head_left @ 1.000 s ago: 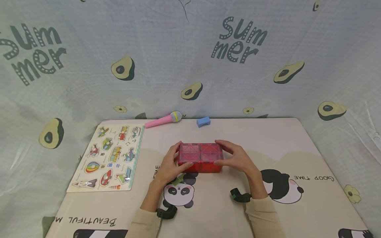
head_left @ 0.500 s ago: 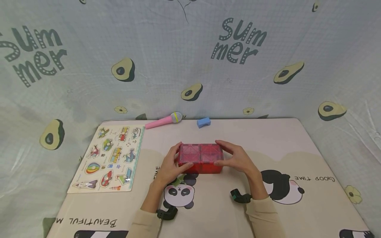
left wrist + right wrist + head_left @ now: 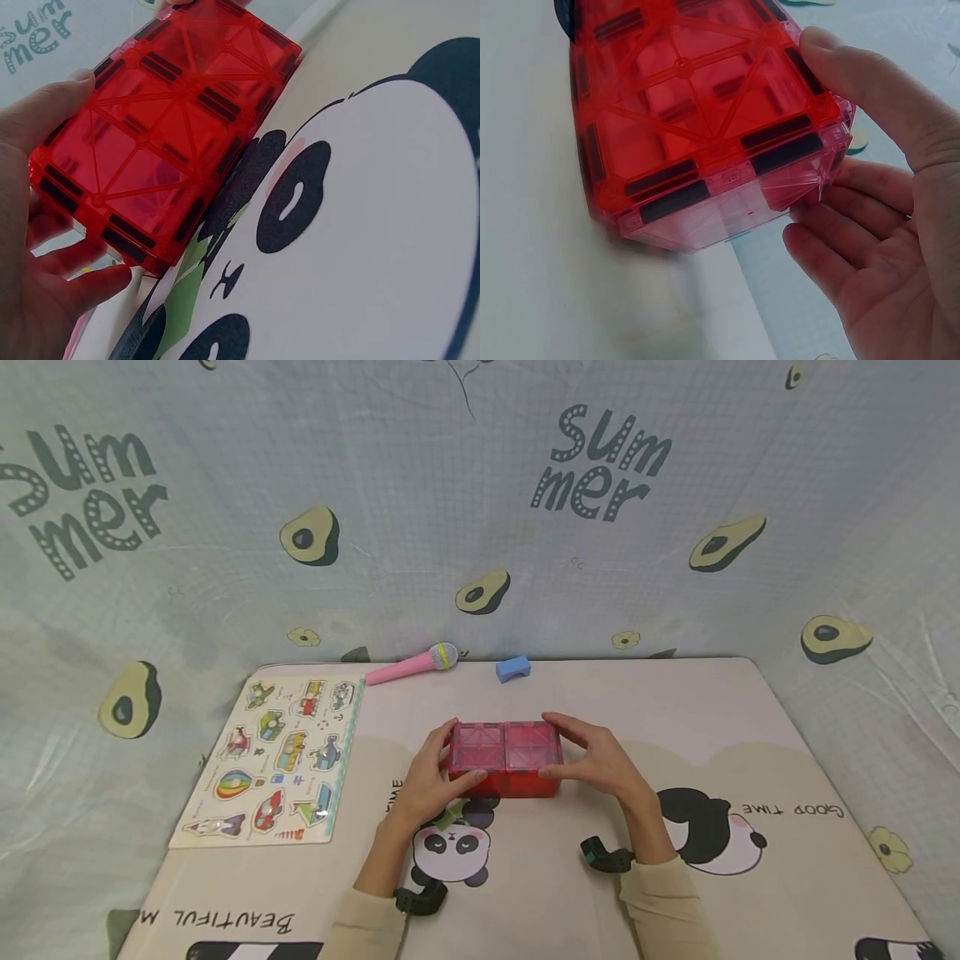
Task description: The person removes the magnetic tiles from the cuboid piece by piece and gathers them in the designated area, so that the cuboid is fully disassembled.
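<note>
The red box (image 3: 506, 760) is held crosswise, long axis left-to-right.

Creased beige sleeves (image 3: 663, 906) are worn with bent black wrist devices (image 3: 422, 899).

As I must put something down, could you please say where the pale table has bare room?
Bare: between the right hand and the right edge of the table; also right of the blue notched block. Crowded: centre, around the translucent red plastic box; left side, under the cream puzzle board.
</note>
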The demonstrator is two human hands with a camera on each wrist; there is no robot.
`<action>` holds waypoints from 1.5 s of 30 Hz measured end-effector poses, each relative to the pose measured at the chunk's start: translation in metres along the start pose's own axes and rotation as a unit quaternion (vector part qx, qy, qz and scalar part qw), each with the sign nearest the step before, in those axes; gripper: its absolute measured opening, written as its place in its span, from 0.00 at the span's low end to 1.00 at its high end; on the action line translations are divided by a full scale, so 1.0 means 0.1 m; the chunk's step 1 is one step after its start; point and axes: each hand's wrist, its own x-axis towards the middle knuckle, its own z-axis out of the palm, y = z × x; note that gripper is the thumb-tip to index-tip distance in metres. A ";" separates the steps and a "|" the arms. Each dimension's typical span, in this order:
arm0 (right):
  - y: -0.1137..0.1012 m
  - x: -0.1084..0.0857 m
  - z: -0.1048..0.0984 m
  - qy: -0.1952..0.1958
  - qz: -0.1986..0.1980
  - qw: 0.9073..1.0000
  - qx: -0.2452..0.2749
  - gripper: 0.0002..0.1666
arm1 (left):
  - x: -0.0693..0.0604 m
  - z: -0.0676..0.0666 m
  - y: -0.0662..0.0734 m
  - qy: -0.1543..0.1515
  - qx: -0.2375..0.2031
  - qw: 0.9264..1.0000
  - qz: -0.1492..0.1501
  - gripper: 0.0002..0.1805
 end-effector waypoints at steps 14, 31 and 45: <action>-0.05 0.02 0.01 0.016 0.012 1.000 -0.012 0.51 | -0.01 0.00 0.00 -0.002 0.004 1.000 -0.010 0.53; -0.10 0.01 0.00 0.024 0.037 0.997 -0.057 0.51 | 0.00 0.00 0.00 -0.003 0.009 1.000 -0.013 0.53; -0.12 0.00 0.01 0.016 0.052 0.998 -0.019 0.52 | 0.00 -0.01 0.00 -0.004 0.013 1.000 -0.011 0.53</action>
